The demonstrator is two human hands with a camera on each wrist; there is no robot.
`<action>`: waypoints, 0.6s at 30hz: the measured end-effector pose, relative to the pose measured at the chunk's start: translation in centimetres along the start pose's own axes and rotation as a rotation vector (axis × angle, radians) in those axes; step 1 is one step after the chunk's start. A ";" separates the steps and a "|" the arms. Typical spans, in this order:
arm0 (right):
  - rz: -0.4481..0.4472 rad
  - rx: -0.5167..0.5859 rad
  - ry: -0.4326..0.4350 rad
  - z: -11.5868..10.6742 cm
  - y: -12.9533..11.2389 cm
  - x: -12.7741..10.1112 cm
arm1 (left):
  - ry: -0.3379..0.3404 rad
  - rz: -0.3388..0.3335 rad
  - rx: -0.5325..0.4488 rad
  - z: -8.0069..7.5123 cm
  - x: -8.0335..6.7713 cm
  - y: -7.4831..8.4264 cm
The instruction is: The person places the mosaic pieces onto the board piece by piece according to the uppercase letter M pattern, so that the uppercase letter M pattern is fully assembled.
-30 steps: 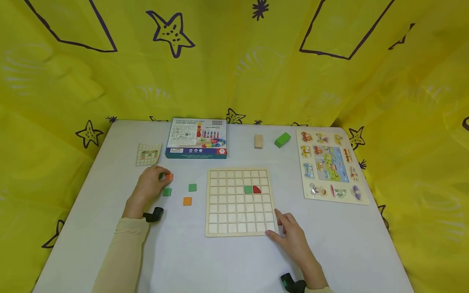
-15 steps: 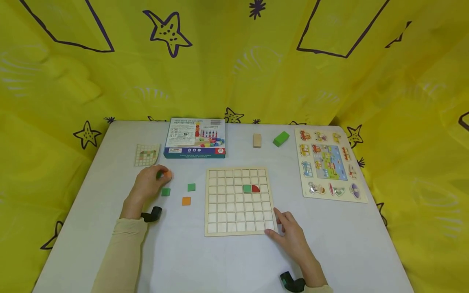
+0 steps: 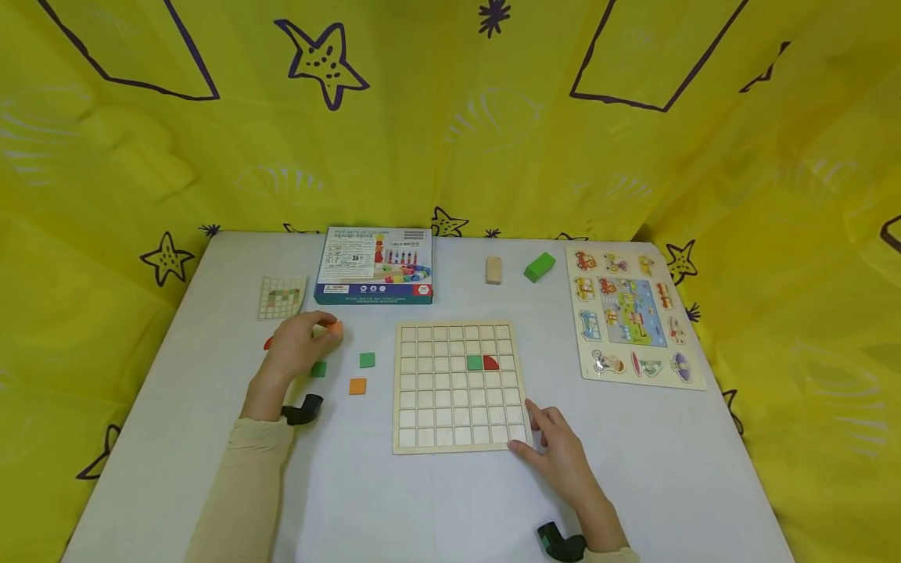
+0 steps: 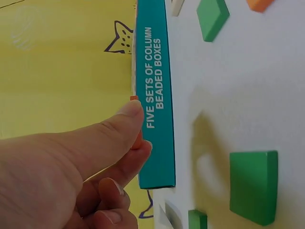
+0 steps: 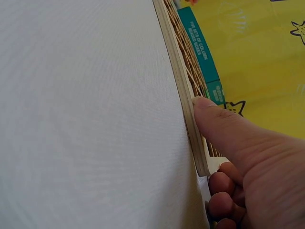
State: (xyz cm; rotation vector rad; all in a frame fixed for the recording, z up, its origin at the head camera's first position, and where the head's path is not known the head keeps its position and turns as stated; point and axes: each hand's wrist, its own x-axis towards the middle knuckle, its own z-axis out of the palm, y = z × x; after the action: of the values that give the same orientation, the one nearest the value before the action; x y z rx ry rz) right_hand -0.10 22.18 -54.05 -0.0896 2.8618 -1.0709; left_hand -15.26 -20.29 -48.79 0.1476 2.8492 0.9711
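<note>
Orange, square and thin, a small wooden tile (image 3: 335,329) is pinched between the thumb and forefinger of the left hand (image 3: 299,349), lifted just above the white table (image 3: 436,500) toward its left side; the wrist view shows the tile's edge (image 4: 137,139) peeking out between the thumb and the finger under it. Below that hand lie a green tile (image 3: 319,369), a second green tile (image 3: 367,360) and another orange tile (image 3: 358,385), all loose on the table, apart from one another, left of the wooden grid board (image 3: 457,387). A bit of red (image 3: 267,344) shows at the hand's left side, too hidden to name. The right hand (image 3: 559,453) grips the board's near right corner, thumb laid on the top of the frame (image 5: 202,112), the other fingers curled beside the edge. Two cells of the board are filled: a green tile (image 3: 475,363) touching a red quarter-round tile (image 3: 491,363). Along the table's far edge stand a teal box of beaded toys (image 3: 375,266), a pattern card (image 3: 283,297) toward the far left corner, a plain wooden block (image 3: 494,270), a green block (image 3: 540,267), and at the right edge a vehicle peg puzzle (image 3: 629,317).
</note>
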 end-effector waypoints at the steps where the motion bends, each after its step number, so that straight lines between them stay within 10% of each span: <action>1: 0.002 0.000 0.000 0.0 0.0 0.0 | 0.002 0.005 -0.001 0.0 0.0 0.2; 18: 0.004 -0.009 -0.010 -0.1 -0.1 0.1 | -0.027 0.093 -0.038 3.5 0.4 4.6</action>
State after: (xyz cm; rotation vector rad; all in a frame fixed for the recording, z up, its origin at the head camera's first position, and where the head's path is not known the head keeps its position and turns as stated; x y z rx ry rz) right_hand -0.17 22.13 -53.94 -0.0896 2.8566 -1.0546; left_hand -14.87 -14.53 -48.73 0.2896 2.8201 1.0321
